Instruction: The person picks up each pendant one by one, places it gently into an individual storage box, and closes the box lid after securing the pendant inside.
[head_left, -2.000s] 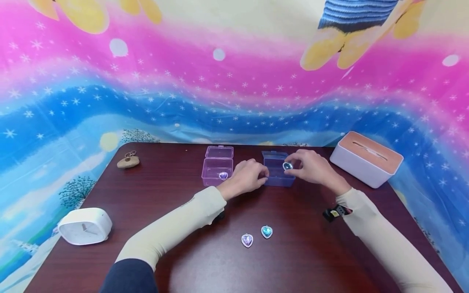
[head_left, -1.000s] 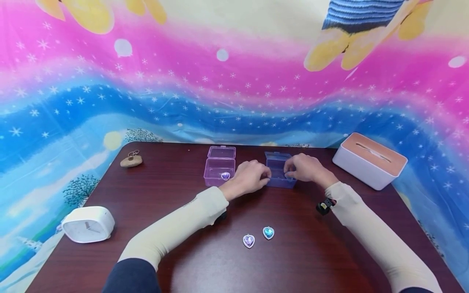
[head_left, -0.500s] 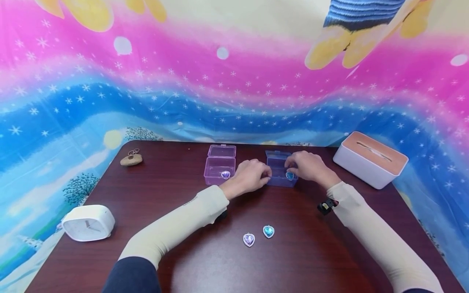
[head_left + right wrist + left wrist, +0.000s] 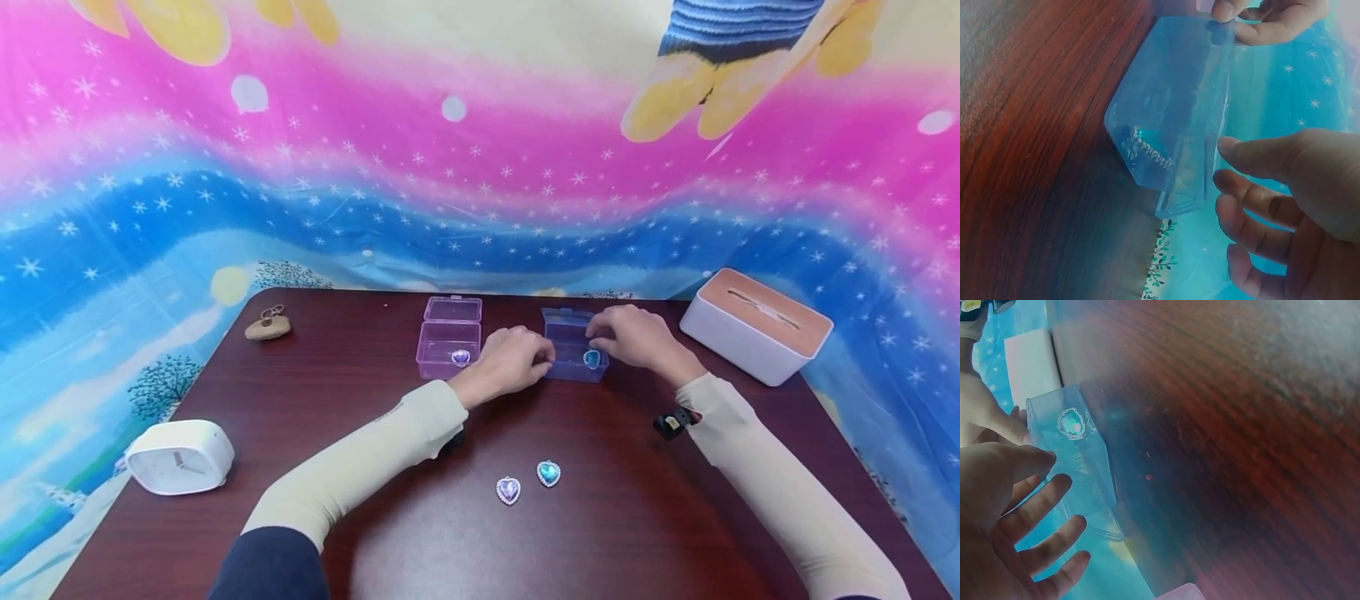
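My left hand (image 4: 512, 360) is at the left edge of an open translucent blue plastic box (image 4: 567, 372). Its fingers are loosely bent and near or touching the box's end; the exact contact is unclear. Inside the box, toward its right end, lies a teal heart-shaped gem (image 4: 592, 358) with a beaded rim, seen through the wall in the left wrist view as well. My right hand (image 4: 633, 336) hovers at the box's right side, thumb and fingers apart, holding nothing. On the tabletop nearer me lie a light purple heart gem (image 4: 507, 490) and a turquoise heart gem (image 4: 548, 473).
Left of the blue box stands an open pink translucent box (image 4: 433, 367) with a purple gem (image 4: 461, 357) inside. A white tissue box (image 4: 757, 329) is at the right rear. A white clock (image 4: 180, 457) and a small wooden object (image 4: 268, 327) sit at the left.
My right hand lowered the teal heart gem into the blue box, let go of it and drew back slightly to the right. My left hand has stayed at the box's left edge.
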Action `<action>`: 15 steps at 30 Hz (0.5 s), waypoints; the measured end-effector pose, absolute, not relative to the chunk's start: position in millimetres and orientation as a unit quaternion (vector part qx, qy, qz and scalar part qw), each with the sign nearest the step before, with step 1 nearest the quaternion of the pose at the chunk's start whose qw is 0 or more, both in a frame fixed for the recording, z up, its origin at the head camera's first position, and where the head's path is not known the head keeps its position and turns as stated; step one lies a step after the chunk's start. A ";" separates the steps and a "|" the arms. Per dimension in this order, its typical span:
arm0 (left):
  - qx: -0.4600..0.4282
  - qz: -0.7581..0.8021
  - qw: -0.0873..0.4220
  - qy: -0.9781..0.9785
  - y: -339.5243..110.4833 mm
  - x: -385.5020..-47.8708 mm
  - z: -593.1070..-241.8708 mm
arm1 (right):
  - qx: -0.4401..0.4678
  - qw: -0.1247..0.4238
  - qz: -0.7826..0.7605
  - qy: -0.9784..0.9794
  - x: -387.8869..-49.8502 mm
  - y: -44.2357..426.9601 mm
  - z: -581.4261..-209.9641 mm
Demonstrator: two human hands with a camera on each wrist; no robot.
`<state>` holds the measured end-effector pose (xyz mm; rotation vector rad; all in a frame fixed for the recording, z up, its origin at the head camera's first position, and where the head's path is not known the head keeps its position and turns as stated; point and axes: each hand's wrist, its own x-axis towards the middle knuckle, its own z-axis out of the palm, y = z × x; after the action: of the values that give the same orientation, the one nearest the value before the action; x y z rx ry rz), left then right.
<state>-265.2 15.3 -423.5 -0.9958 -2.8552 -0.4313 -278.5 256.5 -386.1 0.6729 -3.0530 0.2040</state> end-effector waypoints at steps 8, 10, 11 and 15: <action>-0.317 -0.185 0.046 -0.929 6.1 -259.7 -415.7 | 0.201 0.034 0.076 -0.976 -267.5 257.8 -378.5; -0.315 -0.188 0.044 -0.929 4.5 -257.8 -413.2 | 0.193 0.036 0.076 -0.978 -265.7 259.0 -377.7; -0.316 -0.188 0.042 -0.929 4.1 -257.3 -412.8 | 0.189 0.037 0.076 -0.978 -264.9 259.9 -377.8; -0.324 -0.179 0.043 -0.928 5.0 -255.8 -415.4 | 0.177 0.035 0.081 -0.980 -263.5 261.8 -379.8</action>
<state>-255.8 5.0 -415.4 -0.9913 -2.8376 -0.5485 -263.5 261.8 -379.8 0.5440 -3.0126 0.2488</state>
